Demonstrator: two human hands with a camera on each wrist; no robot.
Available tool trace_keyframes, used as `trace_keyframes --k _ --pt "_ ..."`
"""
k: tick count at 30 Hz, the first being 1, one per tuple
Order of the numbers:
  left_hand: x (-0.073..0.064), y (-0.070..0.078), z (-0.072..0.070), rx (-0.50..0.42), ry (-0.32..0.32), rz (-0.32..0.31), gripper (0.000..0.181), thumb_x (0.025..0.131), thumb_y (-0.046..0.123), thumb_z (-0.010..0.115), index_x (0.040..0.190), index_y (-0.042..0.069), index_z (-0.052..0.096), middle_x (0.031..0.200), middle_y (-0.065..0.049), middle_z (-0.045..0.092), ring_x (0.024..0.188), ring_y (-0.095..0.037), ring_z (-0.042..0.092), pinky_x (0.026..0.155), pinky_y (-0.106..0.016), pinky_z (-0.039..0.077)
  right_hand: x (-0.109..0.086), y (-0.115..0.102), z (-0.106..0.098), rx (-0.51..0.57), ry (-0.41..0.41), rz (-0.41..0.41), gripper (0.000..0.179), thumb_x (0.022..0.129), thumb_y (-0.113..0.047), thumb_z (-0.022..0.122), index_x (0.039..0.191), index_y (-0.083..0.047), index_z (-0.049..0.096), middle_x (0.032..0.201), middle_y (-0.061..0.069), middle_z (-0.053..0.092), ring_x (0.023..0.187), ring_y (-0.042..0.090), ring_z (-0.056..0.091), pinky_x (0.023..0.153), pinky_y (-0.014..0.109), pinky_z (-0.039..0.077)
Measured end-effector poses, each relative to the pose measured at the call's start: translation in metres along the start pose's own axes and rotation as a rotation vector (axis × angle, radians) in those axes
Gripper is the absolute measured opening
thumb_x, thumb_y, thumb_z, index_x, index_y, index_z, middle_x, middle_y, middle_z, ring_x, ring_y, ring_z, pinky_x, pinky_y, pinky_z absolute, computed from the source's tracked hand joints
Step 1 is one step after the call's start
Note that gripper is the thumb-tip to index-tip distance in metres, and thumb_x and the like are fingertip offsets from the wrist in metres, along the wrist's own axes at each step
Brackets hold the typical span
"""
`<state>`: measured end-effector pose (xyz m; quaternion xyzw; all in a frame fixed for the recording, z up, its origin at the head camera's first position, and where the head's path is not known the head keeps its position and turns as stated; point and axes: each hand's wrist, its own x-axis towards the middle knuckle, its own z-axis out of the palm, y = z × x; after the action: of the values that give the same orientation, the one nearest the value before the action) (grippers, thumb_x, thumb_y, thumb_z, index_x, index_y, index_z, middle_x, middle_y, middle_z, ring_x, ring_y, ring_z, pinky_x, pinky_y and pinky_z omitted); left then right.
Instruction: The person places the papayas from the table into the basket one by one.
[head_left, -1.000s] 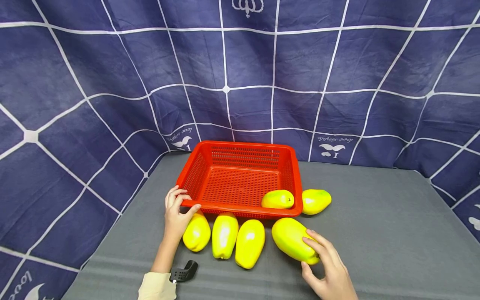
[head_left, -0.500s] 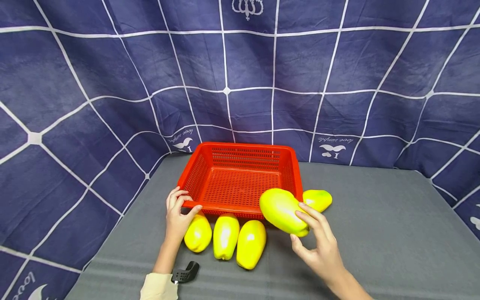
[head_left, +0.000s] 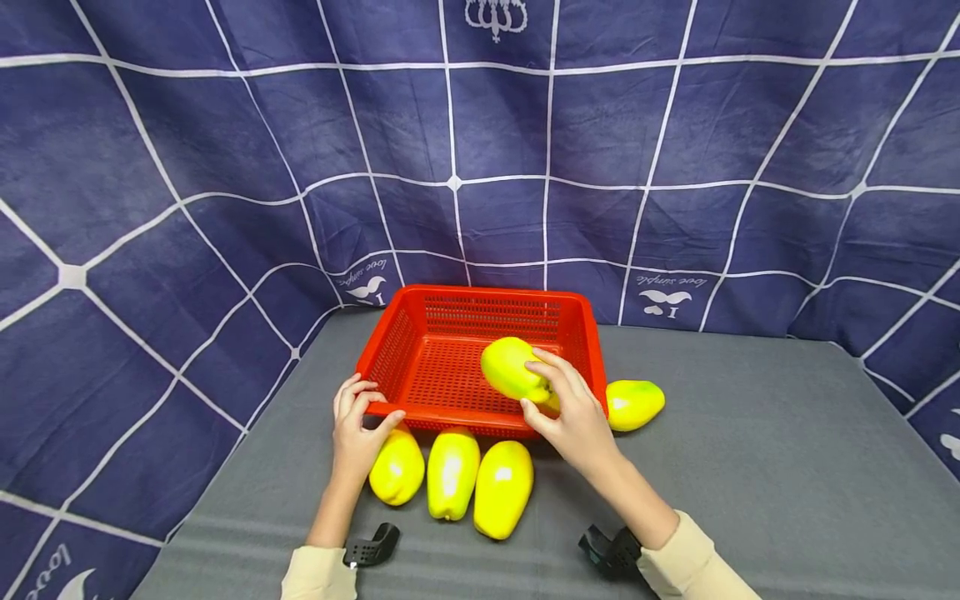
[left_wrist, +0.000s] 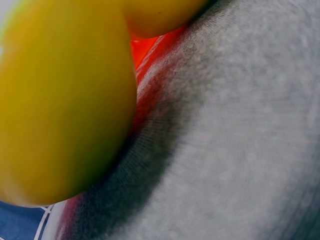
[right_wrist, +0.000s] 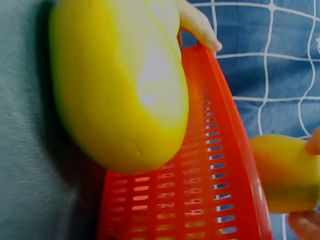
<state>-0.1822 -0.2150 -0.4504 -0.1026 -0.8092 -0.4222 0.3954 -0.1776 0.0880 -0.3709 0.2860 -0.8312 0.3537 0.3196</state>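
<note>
A red plastic basket [head_left: 442, 415] with slotted walls stands on the grey cloth. My left hand [head_left: 358, 437] grips its near left corner, thumb on the front rim. My right hand [head_left: 576, 417] holds a yellow-green papaya [head_left: 510, 367] by one end, over the basket's opening. Behind that hand another papaya inside the basket is mostly hidden. Three papayas lie side by side along the basket's front: a left one [head_left: 396, 468], a middle one [head_left: 452, 475] and a right one [head_left: 502, 490]. In the right wrist view, the held papaya [right_wrist: 282, 172] shows beyond the rim.
One more papaya [head_left: 634, 404] lies against the basket's right side. A blue curtain [head_left: 675, 133] with white lines hangs behind and to the left. Black wrist straps [head_left: 372, 546] show beside both forearms.
My right hand has lifted the papaya from the cloth right of the front row and carried it up and left over the basket. The left hand keeps its grip on the corner.
</note>
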Motion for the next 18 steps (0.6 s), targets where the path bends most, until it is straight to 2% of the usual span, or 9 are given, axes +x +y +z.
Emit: trace_keyframes --k 4,12,18 --pt "0.000 0.000 -0.001 0.008 -0.004 -0.004 0.034 0.068 0.031 0.078 0.078 0.006 0.056 0.104 -0.018 0.054 0.125 -0.029 0.034 0.100 -0.054 0.025 0.012 0.002 0.009 -0.064 -0.147 0.070 0.041 0.076 -0.018 0.069 0.115 -0.017 0.055 0.123 0.000 0.053 0.100 0.017 0.058 0.077 0.034 0.051" --pt "0.000 0.001 -0.001 0.011 -0.002 0.002 0.035 0.068 0.031 0.078 0.078 0.006 0.056 0.105 -0.015 0.054 0.125 -0.029 0.035 0.101 -0.045 0.027 0.031 0.007 0.019 -0.138 -0.477 0.143 0.039 0.078 -0.021 0.069 0.116 -0.017 0.057 0.115 0.001 0.056 0.096 0.017 0.059 0.082 0.036 0.050" --pt "0.000 0.000 0.000 0.015 -0.007 -0.007 0.034 0.067 0.029 0.079 0.078 0.006 0.056 0.106 -0.014 0.054 0.126 -0.029 0.034 0.100 -0.049 0.027 0.036 0.007 0.025 -0.148 -0.612 0.177 0.040 0.079 -0.021 0.070 0.116 -0.015 0.058 0.116 0.002 0.058 0.098 0.018 0.059 0.084 0.036 0.049"
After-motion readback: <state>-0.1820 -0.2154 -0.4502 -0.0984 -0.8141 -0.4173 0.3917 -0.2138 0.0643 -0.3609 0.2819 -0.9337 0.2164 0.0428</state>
